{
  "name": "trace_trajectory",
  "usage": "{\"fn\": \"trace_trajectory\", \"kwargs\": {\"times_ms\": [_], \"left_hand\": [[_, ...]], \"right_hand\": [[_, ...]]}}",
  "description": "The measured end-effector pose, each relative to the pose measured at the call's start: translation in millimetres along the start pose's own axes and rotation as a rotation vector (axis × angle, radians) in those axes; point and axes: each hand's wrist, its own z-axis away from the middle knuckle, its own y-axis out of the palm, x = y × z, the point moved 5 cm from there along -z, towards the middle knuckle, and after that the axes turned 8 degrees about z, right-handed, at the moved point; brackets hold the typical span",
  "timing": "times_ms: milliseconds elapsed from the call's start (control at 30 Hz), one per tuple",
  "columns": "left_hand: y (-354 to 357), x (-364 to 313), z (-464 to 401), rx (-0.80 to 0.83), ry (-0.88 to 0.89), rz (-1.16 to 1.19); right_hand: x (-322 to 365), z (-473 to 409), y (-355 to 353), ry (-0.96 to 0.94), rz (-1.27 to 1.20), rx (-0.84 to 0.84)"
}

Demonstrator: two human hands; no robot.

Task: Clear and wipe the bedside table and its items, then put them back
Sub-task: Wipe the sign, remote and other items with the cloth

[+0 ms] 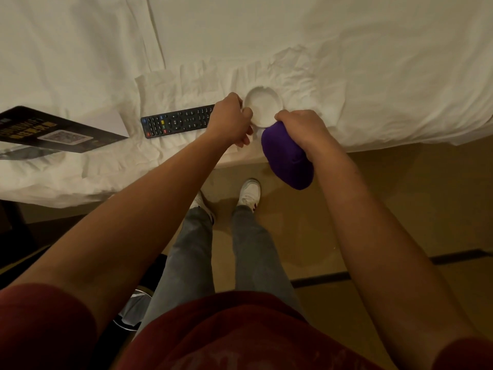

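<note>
Bed (346, 62), filling the upper half of the frame: its white sheet is soft and rumpled, so I judge anything set on it sits unsteadily and could tip or slide.

Dark card (53, 129), at the left edge: it looks flat and stiff, lying on the sheet well apart from my hands.

Remote (176, 123), left of centre: it lies flat on the sheet; I take it to be light and rigid, best taken across its long sides. Its right end runs under my left hand.

Purple cloth (288, 158), centre: soft and bunched, and it hangs down past the bed's edge. My right hand (298, 126) has its grip closed round the upper bunch of it, fingers curled.

White ashtray (262, 109), centre, on the sheet near the bed's edge: round and shallow, with a notched rim. I judge it ceramic, hence hard, smooth, somewhat heavy and breakable; the rim is the place to take hold. My left hand (232, 118) pinches its left rim, a narrow grip, steadying it beside the cloth.
</note>
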Motion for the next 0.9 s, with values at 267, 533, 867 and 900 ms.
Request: {"fn": "trace_trajectory", "kwargs": {"times_ms": [267, 533, 867, 900], "left_hand": [[0, 4, 2, -0.023, 0.002, -0.040], [-17, 2, 19, -0.152, 0.066, -0.050], [-30, 5, 71, 0.025, 0.106, 0.247], [-32, 6, 78, 0.078, 0.088, 0.327]], "right_hand": [[-2, 2, 5, -0.018, -0.006, 0.007], [-5, 8, -1, -0.009, -0.070, -0.015], [31, 42, 6, -0.095, -0.185, 0.013], [37, 48, 9, -0.128, -0.203, 0.029]]}}
